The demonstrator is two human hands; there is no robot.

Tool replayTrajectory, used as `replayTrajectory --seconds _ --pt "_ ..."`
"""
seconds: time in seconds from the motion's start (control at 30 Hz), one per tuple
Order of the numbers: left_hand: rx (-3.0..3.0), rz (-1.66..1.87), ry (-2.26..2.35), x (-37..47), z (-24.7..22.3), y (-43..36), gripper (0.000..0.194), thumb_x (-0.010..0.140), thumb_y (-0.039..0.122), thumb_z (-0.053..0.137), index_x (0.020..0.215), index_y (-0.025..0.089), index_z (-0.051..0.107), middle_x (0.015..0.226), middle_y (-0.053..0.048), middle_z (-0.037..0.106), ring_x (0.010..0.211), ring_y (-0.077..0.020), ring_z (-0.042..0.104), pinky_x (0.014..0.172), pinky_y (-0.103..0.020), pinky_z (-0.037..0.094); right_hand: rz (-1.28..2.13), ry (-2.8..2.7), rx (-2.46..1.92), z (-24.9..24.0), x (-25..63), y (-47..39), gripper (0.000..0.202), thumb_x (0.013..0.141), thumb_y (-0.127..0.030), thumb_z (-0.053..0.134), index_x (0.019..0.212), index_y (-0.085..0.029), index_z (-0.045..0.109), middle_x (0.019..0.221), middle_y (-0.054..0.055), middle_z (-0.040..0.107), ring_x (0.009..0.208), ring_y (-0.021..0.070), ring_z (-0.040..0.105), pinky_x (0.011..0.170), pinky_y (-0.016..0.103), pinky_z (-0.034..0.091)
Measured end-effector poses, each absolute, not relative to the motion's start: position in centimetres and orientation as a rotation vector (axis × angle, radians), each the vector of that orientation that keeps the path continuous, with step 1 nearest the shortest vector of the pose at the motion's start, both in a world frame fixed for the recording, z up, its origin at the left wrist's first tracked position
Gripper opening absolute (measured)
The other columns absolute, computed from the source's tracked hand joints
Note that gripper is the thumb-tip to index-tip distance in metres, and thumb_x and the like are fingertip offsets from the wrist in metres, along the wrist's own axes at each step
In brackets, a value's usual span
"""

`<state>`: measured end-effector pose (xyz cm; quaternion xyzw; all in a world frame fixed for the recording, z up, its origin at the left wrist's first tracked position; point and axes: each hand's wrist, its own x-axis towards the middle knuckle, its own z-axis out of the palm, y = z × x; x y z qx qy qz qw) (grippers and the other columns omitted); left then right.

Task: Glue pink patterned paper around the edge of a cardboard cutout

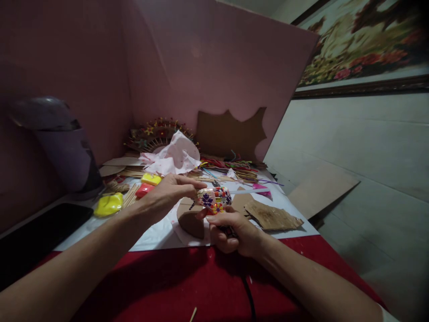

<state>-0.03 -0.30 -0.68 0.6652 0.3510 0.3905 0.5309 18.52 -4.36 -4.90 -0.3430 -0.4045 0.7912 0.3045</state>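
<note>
A flower-patterned hot glue gun (214, 199) is held above the table, with a pale glue stick (250, 191) sticking out to the right. My right hand (231, 230) wraps its fingers round the handle, and a black cord (248, 297) hangs below. At the gun's left end, my left hand (172, 192) reaches over with fingers bent against the body; part of its grip is hidden. Beneath the hands, a rounded brown cardboard piece (191, 223) lies on white paper.
Yellow (109, 204) and red clay packs (145, 190) lie left, near a black flat device (50, 237). Behind are crumpled pink-white tissue (174, 156), coloured pipe cleaners (231, 165) and a decorated fan-shaped piece (154, 133). Torn cardboard (273, 215) lies right. Red cloth (161, 281) covers the front.
</note>
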Motion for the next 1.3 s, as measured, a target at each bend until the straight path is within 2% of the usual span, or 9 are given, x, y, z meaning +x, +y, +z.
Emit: replayTrajectory --seconds 0.13,0.27,0.4,0.53,0.63,0.73,0.87,1.03,1.3 --pt "1.575 0.921 0.790 0.0 -0.6 -0.3 0.024 0.068 0.015 0.062 0.088 0.018 0.075 0.098 -0.007 0.073 0.096 -0.0223 0.061 0.087 -0.034 0.042 2.060 -1.094 -0.910 -4.8 18.6 -4.4 0.026 0.064 -0.029 0.068 0.084 -0.014 0.061 0.038 -0.007 0.049 0.024 0.0016 0.024 0.027 0.013 0.012" --pt "1.568 0.945 0.799 0.0 -0.8 -0.1 0.020 0.069 0.016 0.063 0.085 0.016 0.075 0.092 -0.009 0.074 0.087 -0.0210 0.063 0.083 -0.035 0.044 2.039 -1.106 -0.943 -4.9 18.5 -4.5 0.018 0.064 -0.028 0.067 0.070 -0.014 0.058 0.037 -0.007 0.048 0.024 0.0017 0.026 0.027 0.014 0.013" --pt "1.572 0.893 0.807 0.0 -0.4 -0.2 0.026 0.067 0.013 0.062 0.088 0.017 0.075 0.096 -0.009 0.074 0.097 -0.0237 0.063 0.092 -0.040 0.041 2.095 -1.094 -0.906 -5.0 18.5 -4.4 0.017 0.065 -0.028 0.067 0.067 -0.015 0.056 0.038 -0.007 0.048 0.025 0.0015 0.024 0.026 0.014 0.012" --pt "1.660 0.966 0.819 -0.2 0.2 -0.3 0.036 0.068 0.020 0.068 0.104 0.020 0.071 0.115 -0.009 0.068 0.111 -0.0269 0.056 0.098 -0.043 0.038 2.133 -1.102 -0.865 -5.1 18.9 -4.0 0.025 0.070 -0.031 0.064 0.056 -0.014 0.052 0.038 -0.007 0.045 0.025 0.0006 0.023 0.027 0.015 0.012" --pt "1.806 1.064 0.817 -0.6 0.5 -0.1 0.047 0.071 0.032 0.070 0.115 0.020 0.065 0.124 -0.011 0.062 0.114 -0.0284 0.053 0.096 -0.044 0.039 2.107 -1.064 -0.827 -5.2 19.2 -3.8 0.022 0.073 -0.029 0.062 0.060 -0.014 0.054 0.041 -0.007 0.046 0.026 0.0004 0.022 0.029 0.015 0.012" --pt "2.228 1.136 0.832 -0.8 0.6 -0.1 0.036 0.073 0.032 0.069 0.107 0.020 0.069 0.113 -0.010 0.067 0.110 -0.0265 0.052 0.096 -0.043 0.038 2.115 -1.080 -0.821 -5.3 19.4 -3.6 0.026 0.074 -0.030 0.062 0.056 -0.013 0.052 0.041 -0.007 0.045 0.027 0.0004 0.022 0.029 0.016 0.011" --pt "2.684 1.183 0.796 -0.5 0.1 -0.2 0.028 0.074 0.021 0.069 0.101 0.022 0.070 0.096 -0.005 0.071 0.100 -0.0235 0.049 0.094 -0.042 0.036 2.086 -1.107 -0.850 -5.3 19.3 -3.6 0.031 0.074 -0.031 0.061 0.052 -0.014 0.048 0.040 -0.007 0.044 0.026 0.0005 0.022 0.029 0.017 0.012" --pt "2.846 1.216 0.844 -0.3 -0.4 0.1 0.017 0.071 0.019 0.070 0.088 0.021 0.070 0.088 -0.003 0.070 0.100 -0.0244 0.048 0.092 -0.041 0.035 2.008 -1.121 -0.899 -5.0 18.9 -3.9 0.021 0.069 -0.030 0.065 0.061 -0.015 0.052 0.039 -0.008 0.046 0.026 0.0010 0.022 0.028 0.015 0.011" --pt "2.861 1.054 0.885 -0.7 0.2 -0.2 0.008 0.074 0.020 0.064 0.082 0.022 0.068 0.081 -0.003 0.067 0.099 -0.0235 0.048 0.089 -0.039 0.035 1.958 -1.221 -0.971 -5.2 18.7 -4.0 0.022 0.069 -0.029 0.064 0.058 -0.016 0.051 0.036 -0.007 0.045 0.025 0.0021 0.026 0.027 0.015 0.012"
